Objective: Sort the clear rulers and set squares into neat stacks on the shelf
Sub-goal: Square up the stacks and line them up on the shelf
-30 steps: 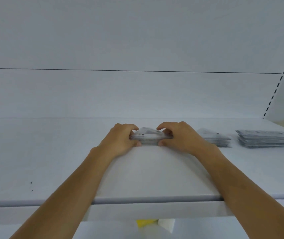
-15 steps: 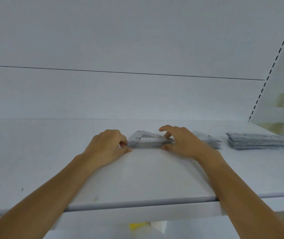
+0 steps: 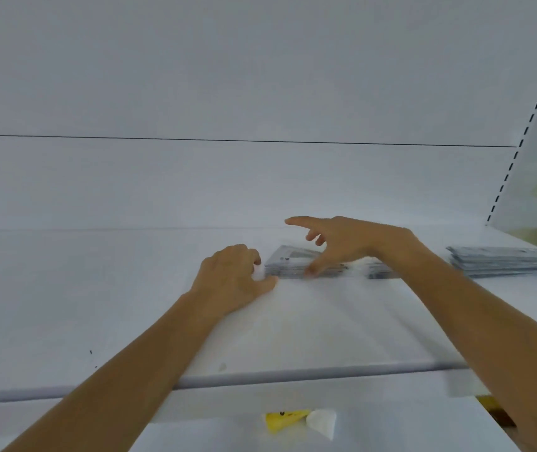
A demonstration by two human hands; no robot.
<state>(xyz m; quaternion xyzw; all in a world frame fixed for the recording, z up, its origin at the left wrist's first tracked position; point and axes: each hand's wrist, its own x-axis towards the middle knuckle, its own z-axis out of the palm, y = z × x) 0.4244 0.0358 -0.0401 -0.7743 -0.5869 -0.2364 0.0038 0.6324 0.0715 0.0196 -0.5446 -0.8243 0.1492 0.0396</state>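
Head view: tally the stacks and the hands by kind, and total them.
Stacks of clear pieces: 3 (middle stack, stack behind the right wrist, far-right stack)
Hands: 2 (left hand, right hand)
Total: 5

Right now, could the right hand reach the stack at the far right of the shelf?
Probably yes: the right hand is spread open and grips nothing, and only a low middle stack lies between it and the far-right stack.
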